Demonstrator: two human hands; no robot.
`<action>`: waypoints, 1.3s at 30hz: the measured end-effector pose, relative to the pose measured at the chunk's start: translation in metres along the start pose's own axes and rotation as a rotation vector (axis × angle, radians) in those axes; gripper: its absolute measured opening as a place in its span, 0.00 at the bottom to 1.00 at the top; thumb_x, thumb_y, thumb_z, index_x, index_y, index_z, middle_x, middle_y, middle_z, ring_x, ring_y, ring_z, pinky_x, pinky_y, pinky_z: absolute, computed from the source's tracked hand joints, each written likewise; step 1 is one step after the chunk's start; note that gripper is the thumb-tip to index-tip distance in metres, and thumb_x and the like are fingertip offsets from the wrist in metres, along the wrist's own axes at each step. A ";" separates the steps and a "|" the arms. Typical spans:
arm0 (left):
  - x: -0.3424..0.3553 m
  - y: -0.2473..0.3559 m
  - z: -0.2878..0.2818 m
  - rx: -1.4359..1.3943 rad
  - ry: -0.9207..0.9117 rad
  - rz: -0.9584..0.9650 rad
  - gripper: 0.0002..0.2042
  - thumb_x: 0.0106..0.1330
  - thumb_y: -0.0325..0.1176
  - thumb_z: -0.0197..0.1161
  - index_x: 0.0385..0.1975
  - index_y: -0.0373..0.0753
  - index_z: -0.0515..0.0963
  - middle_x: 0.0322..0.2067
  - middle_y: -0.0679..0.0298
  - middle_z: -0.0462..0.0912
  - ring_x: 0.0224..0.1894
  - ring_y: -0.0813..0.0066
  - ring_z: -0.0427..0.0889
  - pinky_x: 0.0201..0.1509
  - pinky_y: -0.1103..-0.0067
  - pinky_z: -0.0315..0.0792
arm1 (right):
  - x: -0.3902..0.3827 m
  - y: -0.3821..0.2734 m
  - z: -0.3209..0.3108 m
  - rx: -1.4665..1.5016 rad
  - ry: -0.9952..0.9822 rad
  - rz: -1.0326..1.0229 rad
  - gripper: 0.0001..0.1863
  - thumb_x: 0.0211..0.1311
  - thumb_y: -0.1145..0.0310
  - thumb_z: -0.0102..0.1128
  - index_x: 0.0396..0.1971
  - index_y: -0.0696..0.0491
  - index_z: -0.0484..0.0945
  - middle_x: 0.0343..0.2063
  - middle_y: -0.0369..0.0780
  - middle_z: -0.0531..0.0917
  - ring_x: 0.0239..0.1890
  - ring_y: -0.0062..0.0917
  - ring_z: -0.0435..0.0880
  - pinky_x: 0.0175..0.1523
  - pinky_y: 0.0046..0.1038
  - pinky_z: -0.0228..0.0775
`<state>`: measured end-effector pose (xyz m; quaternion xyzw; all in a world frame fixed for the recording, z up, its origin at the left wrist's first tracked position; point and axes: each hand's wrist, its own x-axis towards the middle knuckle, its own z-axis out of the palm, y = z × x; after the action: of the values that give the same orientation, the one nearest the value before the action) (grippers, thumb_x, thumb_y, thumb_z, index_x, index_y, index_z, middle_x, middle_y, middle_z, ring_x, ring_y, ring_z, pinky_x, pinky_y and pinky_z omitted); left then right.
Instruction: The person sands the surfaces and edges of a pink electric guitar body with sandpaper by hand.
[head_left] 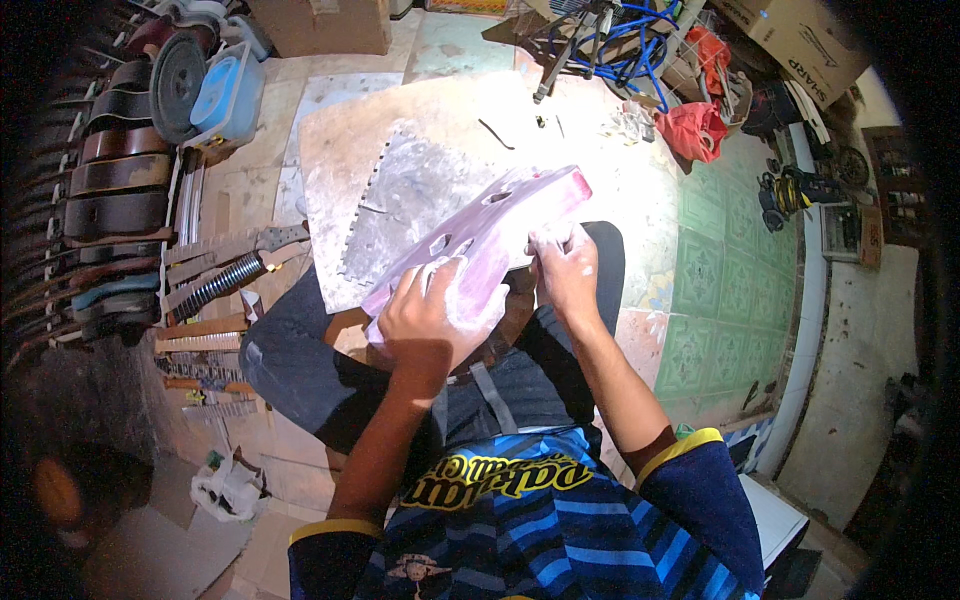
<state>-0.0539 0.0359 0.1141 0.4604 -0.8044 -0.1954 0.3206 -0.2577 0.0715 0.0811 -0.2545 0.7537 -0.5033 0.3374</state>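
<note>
A pink, dust-coated guitar body [478,226] with several cut-out holes lies tilted across my lap. My left hand [432,308] is wrapped over its near left part, whitened with dust, and holds it. At the near right edge my right hand [566,266] is closed with bent fingers pressed against the side. Whatever is in those fingers, perhaps a thin piece, is hidden from view. Beneath the body, a pale board [330,150] with a dark grey worn patch [395,190] rests on the floor by my knees.
Along the left stand stacked guitar bodies [120,180], a blue plastic tub [225,95], handsaws [215,240] and rasps. Ahead right lie tangled blue cable [640,50] and a red bag [692,130]. Further right are green floor tiles [715,240] and cardboard boxes [800,45].
</note>
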 end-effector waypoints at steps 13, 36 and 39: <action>0.005 -0.003 0.000 0.002 0.004 -0.033 0.30 0.46 0.48 0.84 0.47 0.39 0.81 0.37 0.54 0.86 0.40 0.51 0.86 0.44 0.61 0.80 | 0.002 -0.002 0.007 0.053 0.026 -0.065 0.07 0.66 0.72 0.66 0.38 0.59 0.79 0.30 0.37 0.85 0.29 0.18 0.81 0.36 0.25 0.73; 0.001 -0.001 -0.001 0.016 -0.008 0.000 0.31 0.47 0.49 0.84 0.48 0.39 0.81 0.37 0.53 0.85 0.41 0.50 0.86 0.45 0.61 0.80 | 0.005 -0.002 -0.005 0.127 0.020 -0.054 0.09 0.64 0.71 0.69 0.35 0.60 0.80 0.29 0.36 0.84 0.30 0.17 0.79 0.35 0.26 0.72; 0.001 -0.002 0.002 0.014 -0.002 -0.004 0.31 0.47 0.49 0.84 0.47 0.39 0.81 0.36 0.52 0.85 0.41 0.49 0.86 0.45 0.61 0.80 | 0.000 0.000 -0.001 -0.057 0.008 -0.052 0.05 0.66 0.76 0.63 0.40 0.60 0.79 0.33 0.37 0.85 0.33 0.19 0.82 0.40 0.25 0.75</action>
<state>-0.0543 0.0339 0.1116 0.4642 -0.8050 -0.1909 0.3163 -0.2587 0.0716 0.0813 -0.2814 0.7622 -0.4913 0.3138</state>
